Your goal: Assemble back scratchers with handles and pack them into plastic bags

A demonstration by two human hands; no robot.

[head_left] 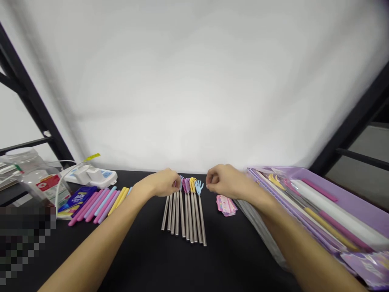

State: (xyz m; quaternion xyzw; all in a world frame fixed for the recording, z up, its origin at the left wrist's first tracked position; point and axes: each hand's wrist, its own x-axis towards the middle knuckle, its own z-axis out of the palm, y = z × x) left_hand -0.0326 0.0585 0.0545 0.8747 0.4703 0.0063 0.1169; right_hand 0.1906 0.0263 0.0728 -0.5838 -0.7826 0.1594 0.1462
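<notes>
A row of back scratchers point(191, 219) lies on the black table, with metal rods pointing toward me and small plastic hand-shaped heads in blue, purple and yellow at the far end. My left hand point(162, 182) is closed over the heads at the row's left side; its fingertips hide what they touch. Just right of the light-blue head point(198, 186), my right hand point(226, 180) hovers with curled fingers, thumb and forefinger close together and nothing visible between them. Below that hand sits a small stack of pink cards point(226, 205).
Coloured handle tubes point(97, 205) lie at left by a blue packet point(77, 198), a power strip point(105, 177) and a clear jar point(42, 182). At right are clear plastic sleeves point(261, 231) and a purple bin point(340, 198) of packed items. A white wall point(194, 101) rises behind.
</notes>
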